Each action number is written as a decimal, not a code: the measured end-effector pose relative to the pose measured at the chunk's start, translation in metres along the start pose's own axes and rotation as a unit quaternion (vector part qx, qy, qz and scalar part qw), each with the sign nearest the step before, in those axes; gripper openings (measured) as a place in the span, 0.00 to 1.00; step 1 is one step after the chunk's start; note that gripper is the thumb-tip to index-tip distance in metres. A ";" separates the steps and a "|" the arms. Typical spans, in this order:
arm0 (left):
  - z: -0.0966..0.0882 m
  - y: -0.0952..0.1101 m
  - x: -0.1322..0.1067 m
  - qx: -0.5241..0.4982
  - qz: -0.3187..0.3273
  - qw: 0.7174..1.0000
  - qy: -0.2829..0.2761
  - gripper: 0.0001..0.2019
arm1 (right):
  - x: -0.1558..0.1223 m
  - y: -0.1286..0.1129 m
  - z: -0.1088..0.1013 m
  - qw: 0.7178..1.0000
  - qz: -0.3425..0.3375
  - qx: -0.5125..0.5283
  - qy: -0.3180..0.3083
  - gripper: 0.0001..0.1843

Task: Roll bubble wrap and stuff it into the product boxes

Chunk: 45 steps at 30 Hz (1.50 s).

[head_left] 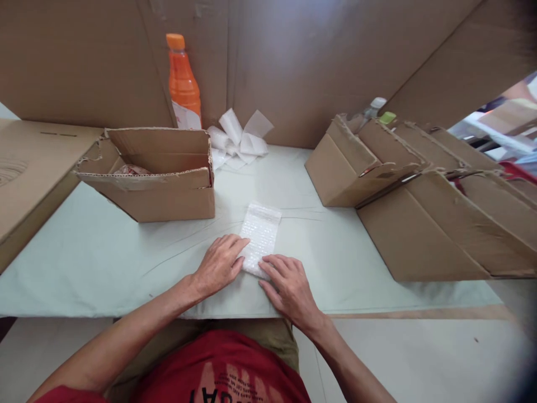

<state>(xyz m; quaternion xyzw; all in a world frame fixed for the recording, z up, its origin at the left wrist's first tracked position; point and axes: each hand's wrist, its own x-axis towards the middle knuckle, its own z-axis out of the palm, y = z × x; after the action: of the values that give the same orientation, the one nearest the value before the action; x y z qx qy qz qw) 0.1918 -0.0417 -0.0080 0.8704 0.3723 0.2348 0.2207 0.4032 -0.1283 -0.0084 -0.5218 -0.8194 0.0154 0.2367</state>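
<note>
A folded piece of clear bubble wrap (260, 232) lies flat on the pale green table cover, a little right of the middle of the head view. My left hand (221, 260) touches its left edge, index finger and thumb apart, the other fingers resting on the table side. On the lower right corner of the wrap rest the fingertips of my right hand (289, 285), its thumb stretched out below and clear of the index finger. Both hands are open and press lightly from above. Whether anything is inside the wrap cannot be seen.
An open cardboard box (176, 198) stands left, a reddish item inside. Behind it are an orange bottle (183, 78) and a heap of bubble wrap pieces (235, 134). More open cardboard boxes (419, 224) line the right. A cardboard wall (293, 67) closes off the back.
</note>
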 end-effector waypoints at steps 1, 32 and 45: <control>-0.001 0.000 -0.002 0.010 0.015 1.000 0.014 0.18 | 0.001 0.002 0.003 1.000 0.004 0.000 -0.005 0.15; -0.015 -0.001 -0.022 0.000 -0.063 0.998 -0.020 0.21 | 0.001 -0.007 -0.006 0.996 0.058 0.046 0.058 0.14; -0.013 -0.001 -0.035 -0.413 -0.240 0.879 0.008 0.40 | 0.014 -0.005 0.015 0.969 0.130 0.210 0.022 0.14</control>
<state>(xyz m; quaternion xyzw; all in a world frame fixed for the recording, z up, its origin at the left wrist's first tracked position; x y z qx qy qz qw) 0.1624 -0.0647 -0.0073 0.5824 0.4410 0.3139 0.6065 0.3880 -0.1156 -0.0147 -0.5627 -0.7174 0.2066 0.3549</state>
